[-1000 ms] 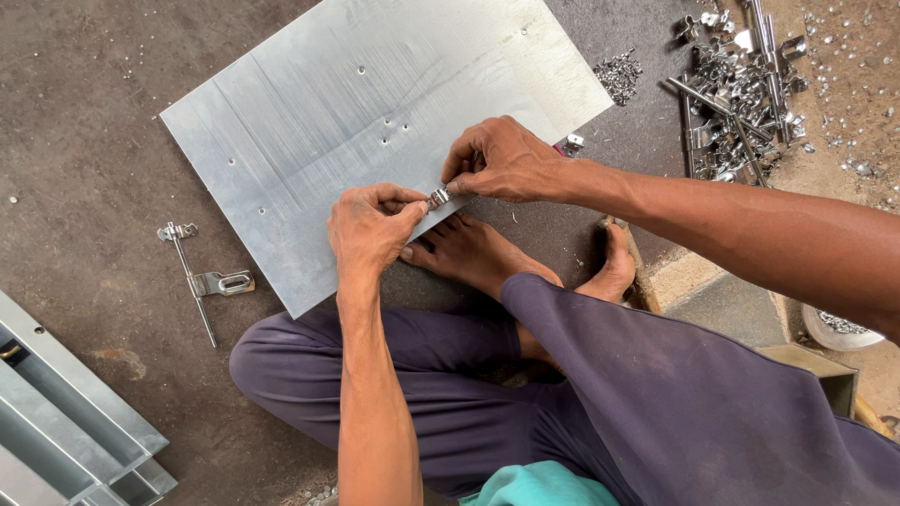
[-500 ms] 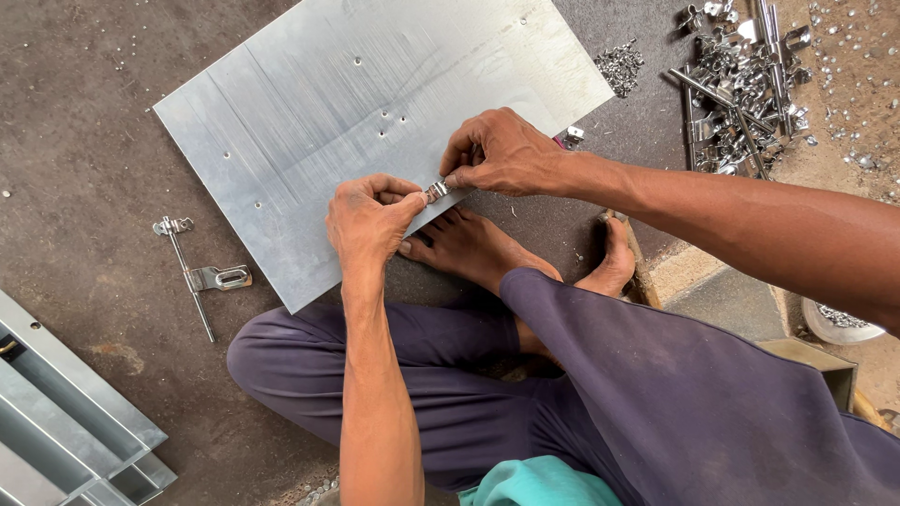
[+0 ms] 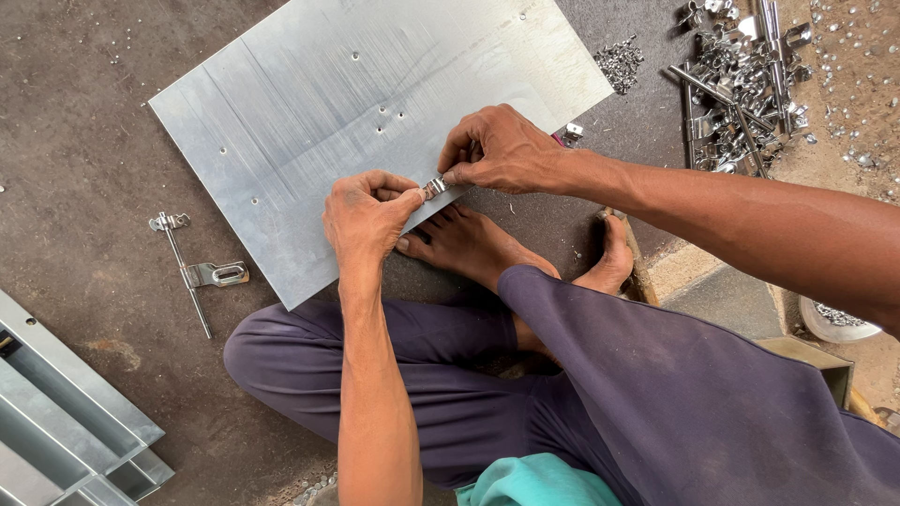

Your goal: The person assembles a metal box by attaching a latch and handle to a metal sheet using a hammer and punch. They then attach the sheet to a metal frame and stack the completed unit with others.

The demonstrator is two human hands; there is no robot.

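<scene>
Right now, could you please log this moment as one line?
left hand: pinching small metal clip | right hand: pinching same clip | clip at edge of metal sheet | latch rod on floor

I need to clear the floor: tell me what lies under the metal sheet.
The metal sheet lies flat on the dark floor. Both hands pinch a small metal clip at its near edge. Anything beneath stays hidden.

Brushed matt metal sheet [image 3: 309, 103], shiny metal clip [image 3: 434, 186], rough floor [image 3: 75, 112]
</scene>
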